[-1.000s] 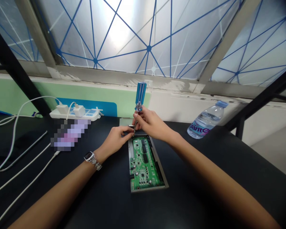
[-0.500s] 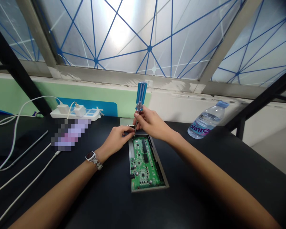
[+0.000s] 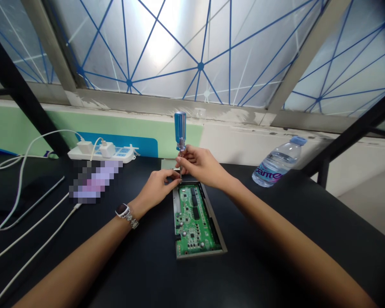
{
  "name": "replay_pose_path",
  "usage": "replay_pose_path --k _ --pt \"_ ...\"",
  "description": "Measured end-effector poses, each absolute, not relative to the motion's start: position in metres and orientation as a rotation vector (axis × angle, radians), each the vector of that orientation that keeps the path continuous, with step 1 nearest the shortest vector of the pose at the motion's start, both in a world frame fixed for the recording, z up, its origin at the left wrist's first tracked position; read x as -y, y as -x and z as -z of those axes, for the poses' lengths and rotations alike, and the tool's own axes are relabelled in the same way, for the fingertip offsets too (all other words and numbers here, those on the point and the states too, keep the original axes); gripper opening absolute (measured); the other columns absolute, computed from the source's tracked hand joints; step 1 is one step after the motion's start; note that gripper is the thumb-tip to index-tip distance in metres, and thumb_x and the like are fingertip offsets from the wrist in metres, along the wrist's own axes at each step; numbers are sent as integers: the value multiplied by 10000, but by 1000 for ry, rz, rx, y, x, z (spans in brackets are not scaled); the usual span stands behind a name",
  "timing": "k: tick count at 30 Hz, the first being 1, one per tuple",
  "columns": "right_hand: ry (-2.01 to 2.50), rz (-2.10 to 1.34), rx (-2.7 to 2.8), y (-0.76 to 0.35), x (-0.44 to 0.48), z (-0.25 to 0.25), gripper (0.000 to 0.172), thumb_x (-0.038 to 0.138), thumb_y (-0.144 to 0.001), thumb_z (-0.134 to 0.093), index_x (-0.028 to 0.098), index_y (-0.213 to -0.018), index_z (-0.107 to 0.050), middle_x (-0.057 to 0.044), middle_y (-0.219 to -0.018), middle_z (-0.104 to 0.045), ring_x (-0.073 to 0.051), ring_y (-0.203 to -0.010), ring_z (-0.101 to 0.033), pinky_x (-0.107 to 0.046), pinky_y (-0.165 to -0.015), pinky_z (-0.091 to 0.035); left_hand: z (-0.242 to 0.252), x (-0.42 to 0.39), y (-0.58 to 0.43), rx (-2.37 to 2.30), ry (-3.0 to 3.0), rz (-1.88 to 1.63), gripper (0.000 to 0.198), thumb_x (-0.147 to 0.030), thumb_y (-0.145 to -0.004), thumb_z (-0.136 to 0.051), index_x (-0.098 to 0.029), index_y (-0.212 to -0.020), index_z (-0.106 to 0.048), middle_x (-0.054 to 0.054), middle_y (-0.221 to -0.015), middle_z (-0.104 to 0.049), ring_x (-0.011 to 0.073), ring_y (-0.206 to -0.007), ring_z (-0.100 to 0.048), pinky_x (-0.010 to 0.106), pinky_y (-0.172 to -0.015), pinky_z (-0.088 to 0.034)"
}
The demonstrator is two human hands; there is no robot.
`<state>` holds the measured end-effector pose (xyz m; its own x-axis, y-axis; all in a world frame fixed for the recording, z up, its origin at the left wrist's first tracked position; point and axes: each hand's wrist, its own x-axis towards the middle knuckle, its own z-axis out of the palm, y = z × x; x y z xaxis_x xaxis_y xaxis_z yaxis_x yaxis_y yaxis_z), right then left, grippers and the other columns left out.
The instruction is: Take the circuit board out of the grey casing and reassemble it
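A screwdriver (image 3: 180, 127) with a clear blue handle stands nearly upright, its tip down at the far left corner of a green circuit board (image 3: 188, 229). The board lies in a shallow metal frame (image 3: 223, 244) on the black table. My right hand (image 3: 200, 164) pinches the screwdriver's shaft below the handle. Close to the tip, my left hand (image 3: 160, 186) has thumb and forefinger brought together at the frame's corner; whatever lies between these fingertips is too small to make out. A watch (image 3: 122, 210) is on my left wrist.
At the right stands a tilted-looking water bottle (image 3: 274, 164). A white power strip (image 3: 123, 155) with two plugged chargers sits at the back left, near a blurred-out device (image 3: 96, 182) and white cables (image 3: 28, 229). Behind my hands lies a pale flat piece (image 3: 169, 163). The wall and window close off the back.
The screwdriver's handle has swung left, from leaning right to nearly upright. My right hand has shifted slightly left with it, while my left hand stays in place.
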<state>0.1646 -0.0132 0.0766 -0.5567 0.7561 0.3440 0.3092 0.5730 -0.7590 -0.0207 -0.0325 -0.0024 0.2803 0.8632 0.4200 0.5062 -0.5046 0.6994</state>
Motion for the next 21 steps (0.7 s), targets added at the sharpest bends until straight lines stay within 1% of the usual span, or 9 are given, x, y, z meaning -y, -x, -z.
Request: replay_pose_path --k 7,11,13,16,18,21 --pt "824 -901 2104 -165 12 -78 137 309 -975 -514 177 -949 -536 -50 -842 -695 -154 -674 -691 -319 -670 -567 4 30 21 -1236 -2165 -1122 152 -321 -907 -636 -211 -941 -734 52 -965 -777 221 -837 -702 320 -745 -523" --pt "819 -902 2103 -165 12 -78 144 307 -975 -514 168 -951 -544 -57 -847 -695 -155 -672 -689 -319 -669 -568 3 31 21 -1240 -2151 -1113 140 -309 -908 -639 -206 -936 -730 47 -954 -771 221 -848 -699 319 -761 -516" --pt "820 -914 2113 -165 11 -78 158 312 -978 -510 162 -951 -554 -64 -867 -696 -158 -691 -691 -322 -682 -569 1 33 20 -1226 -2132 -1109 154 -302 -911 -634 -204 -989 -724 47 -981 -766 225 -873 -698 318 -773 -516" --pt "827 -965 2139 -167 11 -80 187 314 -987 -491 154 -956 -583 -73 -889 -699 -161 -723 -691 -330 -708 -569 -1 35 17 -1135 -2100 -1088 203 -289 -946 -574 -196 -1064 -711 52 -1030 -761 235 -932 -701 319 -811 -522" --pt "832 -1005 2140 -168 11 -80 202 311 -990 -482 148 -969 -599 -77 -896 -700 -162 -728 -688 -337 -717 -568 -1 36 16 -1075 -2075 -1088 215 -281 -968 -535 -187 -1029 -718 55 -1025 -765 245 -975 -703 323 -851 -521" --pt "853 -977 2133 -168 10 -80 197 316 -975 -511 149 -981 -614 -74 -894 -698 -169 -732 -685 -343 -714 -563 -1 36 15 -1047 -2010 -1122 202 -292 -963 -559 -185 -1000 -727 54 -1022 -775 248 -1001 -709 322 -886 -520"
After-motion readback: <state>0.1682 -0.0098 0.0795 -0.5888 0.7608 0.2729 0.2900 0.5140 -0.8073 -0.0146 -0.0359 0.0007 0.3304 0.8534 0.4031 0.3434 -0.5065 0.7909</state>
